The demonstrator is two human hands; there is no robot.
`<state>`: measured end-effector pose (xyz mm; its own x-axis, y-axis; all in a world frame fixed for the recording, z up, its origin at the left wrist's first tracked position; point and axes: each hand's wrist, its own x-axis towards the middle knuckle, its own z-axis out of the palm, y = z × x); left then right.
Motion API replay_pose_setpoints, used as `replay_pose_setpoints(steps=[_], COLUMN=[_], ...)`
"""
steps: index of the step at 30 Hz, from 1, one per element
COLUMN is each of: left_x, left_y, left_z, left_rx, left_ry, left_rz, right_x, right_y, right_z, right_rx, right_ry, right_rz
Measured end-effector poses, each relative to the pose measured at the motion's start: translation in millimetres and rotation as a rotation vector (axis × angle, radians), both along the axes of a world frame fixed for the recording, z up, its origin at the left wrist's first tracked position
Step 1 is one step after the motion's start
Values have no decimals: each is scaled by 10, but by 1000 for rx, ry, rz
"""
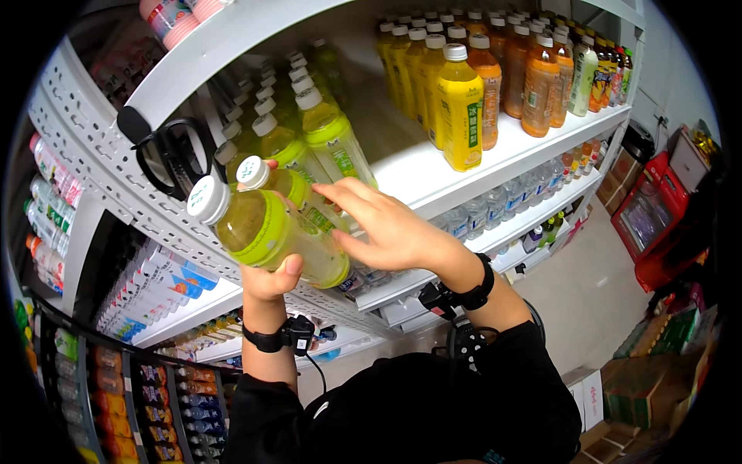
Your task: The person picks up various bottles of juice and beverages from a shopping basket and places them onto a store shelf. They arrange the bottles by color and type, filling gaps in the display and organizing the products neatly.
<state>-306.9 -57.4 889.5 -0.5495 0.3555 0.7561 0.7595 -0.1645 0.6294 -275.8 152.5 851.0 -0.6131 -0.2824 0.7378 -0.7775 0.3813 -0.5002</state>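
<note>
My left hand is closed around a white-capped plastic drink bottle with a lime-green label, tilted in front of the shelf edge. Directly behind it is a second bottle of the same kind, leaning the same way; fingers show behind its cap, but what supports it is partly hidden. My right hand has its fingers extended at the side of these two bottles, the fingertips at the second one. On the white shelf behind stand rows of matching green-labelled bottles. Both wrists wear black straps with small devices.
Yellow bottles and orange bottles stand farther right on the shelf. Black-handled scissors hang at the perforated shelf post. Water bottles fill the shelf below. Cartons lie at the lower right, a red case beyond.
</note>
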Motion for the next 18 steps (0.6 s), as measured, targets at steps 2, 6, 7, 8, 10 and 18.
replay_pose_setpoints(steps=[2,6,7,8,10,18], left_x=[-7,46,76,104,173,350], left_y=[13,60,57,82,127,347], left_z=[-5,19,33,58,83,195], left_rx=[8,25,28,34,48,30], left_ry=[-1,-36,-48,-30,-27,-96], left_rz=[-11,4,18,47,61,-97], right_x=[-67,-156,-157,-168,-175,-64], right_y=[-30,-87,-96,-109,-148,-116], right_z=[-33,-111,-125,-136,-175,-129], right_rx=[41,54,61,51,16,-156], right_ry=[73,26,5,20,17,-54], right_rz=[-81,-74,-59,-56,-50,-25])
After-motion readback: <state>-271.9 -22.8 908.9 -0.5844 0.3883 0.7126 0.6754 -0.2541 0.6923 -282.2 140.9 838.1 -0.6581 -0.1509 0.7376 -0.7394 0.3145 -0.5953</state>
